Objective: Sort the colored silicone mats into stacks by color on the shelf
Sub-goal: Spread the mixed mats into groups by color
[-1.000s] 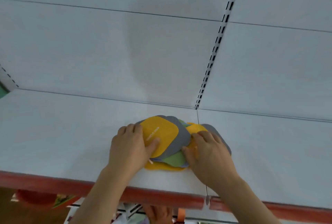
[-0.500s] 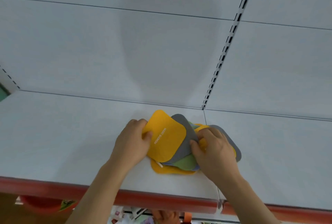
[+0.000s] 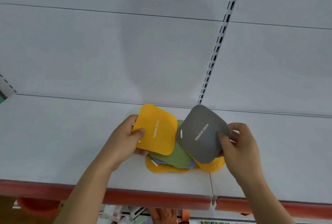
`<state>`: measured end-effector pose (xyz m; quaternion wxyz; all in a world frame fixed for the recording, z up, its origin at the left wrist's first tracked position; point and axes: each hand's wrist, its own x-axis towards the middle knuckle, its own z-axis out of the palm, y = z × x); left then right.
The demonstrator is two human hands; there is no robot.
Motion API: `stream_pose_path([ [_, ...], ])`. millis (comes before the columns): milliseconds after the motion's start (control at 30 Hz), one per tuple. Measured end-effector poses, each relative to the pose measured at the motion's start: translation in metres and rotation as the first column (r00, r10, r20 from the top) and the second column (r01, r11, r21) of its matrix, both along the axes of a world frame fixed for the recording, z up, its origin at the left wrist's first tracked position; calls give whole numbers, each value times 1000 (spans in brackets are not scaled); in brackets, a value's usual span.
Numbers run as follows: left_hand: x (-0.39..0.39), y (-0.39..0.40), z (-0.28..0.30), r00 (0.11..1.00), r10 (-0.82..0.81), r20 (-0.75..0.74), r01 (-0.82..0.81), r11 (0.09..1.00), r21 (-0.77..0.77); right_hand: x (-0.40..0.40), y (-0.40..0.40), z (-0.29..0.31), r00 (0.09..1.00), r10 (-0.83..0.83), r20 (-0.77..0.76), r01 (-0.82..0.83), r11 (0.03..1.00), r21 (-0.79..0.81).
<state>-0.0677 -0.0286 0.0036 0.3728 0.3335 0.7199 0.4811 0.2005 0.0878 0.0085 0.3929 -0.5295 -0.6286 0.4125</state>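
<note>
Head view: left hand (image 3: pixel 124 141) held a grip clamped on a yellow square silicone mat (image 3: pixel 156 130); right hand (image 3: pixel 239 144) gripped a grey square silicone mat (image 3: pixel 201 133) beside it.

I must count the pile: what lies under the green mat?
Under the green mat a pale blue mat edge shows, and below it a yellow mat on the shelf. Whether more lie beneath is covered.

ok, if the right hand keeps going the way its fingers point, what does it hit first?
Likely the yellow mat in the left hand. The right hand, holding the grey mat, points leftward; depth is unclear, so it might pass above.
</note>
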Motion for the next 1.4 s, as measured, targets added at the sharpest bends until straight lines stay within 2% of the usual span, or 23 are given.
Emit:
stream_pose_path([
  [67, 5, 5, 2, 999, -32, -22, 32, 999, -30, 10, 5, -6, 999, -8, 39, 10, 997, -71],
  [167, 7, 7, 4, 969, -97, -228, 61, 985, -160, 14, 7, -13, 999, 38, -33, -42, 989, -142],
  [267, 12, 6, 7, 970, -84, -228, 43, 983, -177, 6, -1, -18, 982, 170, -88, -180, 977, -118],
  [333, 15, 5, 6, 966, -84, -245, 40, 983, -180, -1, -7, -28, 975, 218, 53, -217, 976, -24],
  [400, 17, 3, 3, 951, -93, -294, 40, 983, -182, -5, -10, -38, 960, 160, 231, -188, 977, 102],
  [500, 19, 0, 2, 938, -106, -329, 57, 986, -155, -1, -10, -38, 947, 64, 315, -120, 980, 162],
  [700, 24, -1, 14, 958, 41, -283, -31, 999, 37, 29, -24, -6, 988, -55, 144, 24, 978, 208],
  [833, 41, 5, 27, 985, 84, -152, -56, 982, 182, 56, -38, 9, 985, -86, 153, 52, 975, 214],
  [967, 84, 14, 31, 998, -18, -64, 32, 975, 219, 91, -54, 15, 979, -155, 130, 125, 969, 215],
  [1133, 159, 28, 33, 987, -154, -56, 162, 965, 207, 156, -65, 17, 952, -273, 139, 232, 939, 255],
  [1400, 322, 55, 40, 954, -293, -62, 299, 923, 244, 321, -73, 17, 922, -386, 16, 373, 900, 226],
])
